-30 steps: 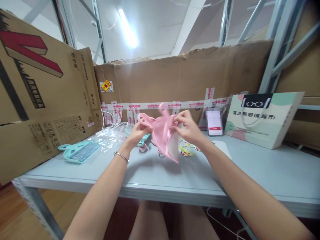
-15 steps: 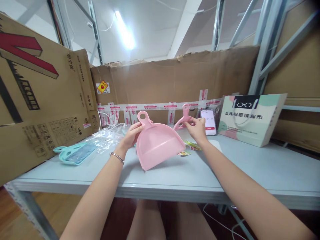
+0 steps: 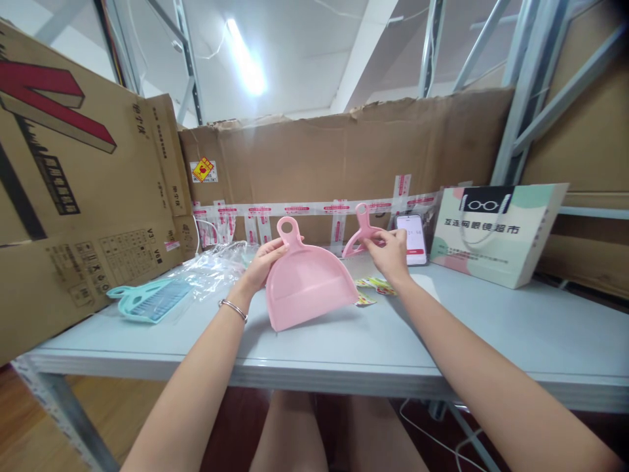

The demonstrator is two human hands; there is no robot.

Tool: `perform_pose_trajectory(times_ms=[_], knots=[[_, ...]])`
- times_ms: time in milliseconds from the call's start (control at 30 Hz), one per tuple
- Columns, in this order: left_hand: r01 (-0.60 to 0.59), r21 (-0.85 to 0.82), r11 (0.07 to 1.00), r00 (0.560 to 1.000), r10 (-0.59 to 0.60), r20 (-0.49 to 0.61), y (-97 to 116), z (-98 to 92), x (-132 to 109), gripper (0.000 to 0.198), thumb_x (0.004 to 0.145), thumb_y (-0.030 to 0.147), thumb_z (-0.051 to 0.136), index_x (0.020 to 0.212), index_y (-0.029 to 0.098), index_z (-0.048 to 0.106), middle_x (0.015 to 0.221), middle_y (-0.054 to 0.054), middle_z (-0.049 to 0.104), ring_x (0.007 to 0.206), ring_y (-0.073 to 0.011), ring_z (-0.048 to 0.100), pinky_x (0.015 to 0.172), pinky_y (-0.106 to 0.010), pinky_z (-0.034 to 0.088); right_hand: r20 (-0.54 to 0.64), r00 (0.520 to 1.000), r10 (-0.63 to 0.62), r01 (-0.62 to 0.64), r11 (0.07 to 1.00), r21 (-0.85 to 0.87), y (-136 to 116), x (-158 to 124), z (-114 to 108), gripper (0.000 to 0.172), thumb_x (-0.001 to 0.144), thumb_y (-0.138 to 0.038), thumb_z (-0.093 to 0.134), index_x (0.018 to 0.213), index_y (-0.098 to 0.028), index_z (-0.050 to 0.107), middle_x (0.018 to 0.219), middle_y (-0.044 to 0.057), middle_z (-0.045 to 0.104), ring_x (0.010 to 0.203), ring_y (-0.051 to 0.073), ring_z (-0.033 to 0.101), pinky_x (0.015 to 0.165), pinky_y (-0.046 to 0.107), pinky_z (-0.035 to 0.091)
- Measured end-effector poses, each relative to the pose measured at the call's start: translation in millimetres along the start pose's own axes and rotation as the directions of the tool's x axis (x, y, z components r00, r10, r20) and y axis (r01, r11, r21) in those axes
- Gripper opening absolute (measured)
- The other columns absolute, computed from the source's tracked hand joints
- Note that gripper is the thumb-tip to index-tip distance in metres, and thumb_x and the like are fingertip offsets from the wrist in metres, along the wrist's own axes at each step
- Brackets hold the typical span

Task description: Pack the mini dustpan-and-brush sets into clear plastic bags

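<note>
My left hand (image 3: 262,265) is closed on the handle side of a pink dustpan (image 3: 310,282), which is held up above the table with its wide edge downward. Between thumb and fingers, my right hand (image 3: 390,252) pinches a small pink brush (image 3: 362,231) by its body, the ring-ended handle pointing up. Its bristles look pale and are partly hidden. Dustpan and brush are apart from each other. A turquoise dustpan with a brush (image 3: 154,300) lies on the table at the left.
Crumpled clear plastic (image 3: 209,269) lies behind my left hand. Small colourful packets (image 3: 376,286) rest between my hands. A phone (image 3: 411,239) leans at the back beside a paper bag (image 3: 496,236). Cardboard boxes (image 3: 98,190) bound the table (image 3: 531,321) at left and back.
The pink dustpan has turned slightly, its right corner shifting left and its lower edge rising a little. Both hands keep their hold, and the brush has barely moved.
</note>
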State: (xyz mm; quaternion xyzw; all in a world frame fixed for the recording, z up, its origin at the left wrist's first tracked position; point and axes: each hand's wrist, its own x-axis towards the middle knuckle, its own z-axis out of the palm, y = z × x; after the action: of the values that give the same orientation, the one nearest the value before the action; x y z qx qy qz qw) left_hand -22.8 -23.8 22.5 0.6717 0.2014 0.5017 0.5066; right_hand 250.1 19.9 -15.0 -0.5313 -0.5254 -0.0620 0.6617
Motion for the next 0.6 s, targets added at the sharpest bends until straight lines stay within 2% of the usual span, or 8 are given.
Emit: perform_pose_trajectory(times_ms=[100,167,267,333,400,467,533,600], knots=[[-0.006,0.011,1.000,1.000,0.006,-0.020,-2,0.2,1,0.038,0.072,0.035,0.067,0.105,0.016,0.067,0.089,-0.006,0.070,0.068,-0.0135,0.060,0.062,-0.023,0.043,-0.077,0.989,-0.127,0.125,0.992,-0.029,-9,1,-5,0.024,0.066,-0.037,0.067,0.074,-0.015,0.065,0.086,0.004,0.041,0.081,0.018,0.047,0.083,0.038,0.042],[-0.013,0.014,1.000,1.000,0.014,-0.026,-5,-0.5,3,0.038,0.072,0.035,0.067,0.104,0.016,0.067,0.090,-0.006,0.070,0.070,-0.0137,0.061,0.064,-0.023,0.044,-0.183,0.964,-0.190,0.195,0.981,0.009,-20,3,-14,0.024,0.069,-0.040,0.066,0.074,-0.017,0.064,0.085,0.004,0.042,0.081,0.018,0.047,0.081,0.038,0.042],[-0.012,0.011,1.000,0.999,0.013,-0.047,-10,-1.7,6,0.038,0.072,0.036,0.068,0.104,0.016,0.067,0.088,-0.005,0.070,0.070,-0.0135,0.061,0.065,-0.023,0.044,-0.375,0.907,-0.191,0.249,0.962,0.111,-41,7,-32,0.024,0.072,-0.043,0.064,0.074,-0.019,0.062,0.081,0.002,0.042,0.072,0.015,0.045,0.072,0.034,0.043],[-0.010,0.018,1.000,0.997,0.011,-0.077,-12,-2.4,7,0.038,0.071,0.037,0.068,0.103,0.017,0.067,0.085,-0.004,0.069,0.069,-0.0132,0.061,0.064,-0.023,0.044,-0.423,0.890,-0.173,0.282,0.936,0.212,-56,6,-42,0.024,0.073,-0.043,0.064,0.075,-0.020,0.061,0.075,-0.001,0.040,0.063,0.013,0.041,0.064,0.030,0.041],[-0.011,0.036,0.999,0.994,0.015,-0.110,-15,-2.7,8,0.036,0.071,0.038,0.067,0.101,0.017,0.067,0.084,-0.003,0.069,0.069,-0.0132,0.060,0.063,-0.023,0.044,-0.325,0.916,-0.235,0.338,0.889,0.309,-70,-1,-46,0.022,0.075,-0.042,0.063,0.073,-0.020,0.059,0.068,-0.003,0.039,0.058,0.011,0.038,0.058,0.028,0.037],[-0.013,0.051,0.999,0.992,0.019,-0.126,-17,-2.6,9,0.032,0.071,0.038,0.067,0.096,0.017,0.068,0.083,-0.003,0.069,0.070,-0.0133,0.060,0.064,-0.024,0.044,-0.096,0.921,-0.377,0.385,0.850,0.360,-83,-16,-41,0.022,0.077,-0.040,0.062,0.070,-0.020,0.058,0.066,-0.003,0.042,0.058,0.011,0.040,0.057,0.027,0.036],[-0.031,0.052,0.998,0.991,0.037,-0.126,-19,-1.9,10,0.030,0.071,0.038,0.068,0.092,0.017,0.069,0.085,-0.003,0.069,0.073,-0.0140,0.060,0.067,-0.025,0.044,0.161,0.873,-0.461,0.386,0.853,0.351,-94,-35,-28,0.022,0.077,-0.038,0.061,0.066,-0.020,0.056,0.068,-0.001,0.047,0.059,0.011,0.044,0.057,0.026,0.037],[-0.053,0.058,0.997,0.991,0.059,-0.120,-21,-0.8,11,0.031,0.069,0.039,0.069,0.090,0.017,0.069,0.087,-0.004,0.069,0.077,-0.0151,0.060,0.070,-0.026,0.045,0.351,0.837,-0.419,0.334,0.900,0.279,-102,-54,-11,0.023,0.077,-0.035,0.062,0.064,-0.019,0.054,0.067,-0.001,0.049,0.058,0.011,0.046,0.056,0.025,0.036]])
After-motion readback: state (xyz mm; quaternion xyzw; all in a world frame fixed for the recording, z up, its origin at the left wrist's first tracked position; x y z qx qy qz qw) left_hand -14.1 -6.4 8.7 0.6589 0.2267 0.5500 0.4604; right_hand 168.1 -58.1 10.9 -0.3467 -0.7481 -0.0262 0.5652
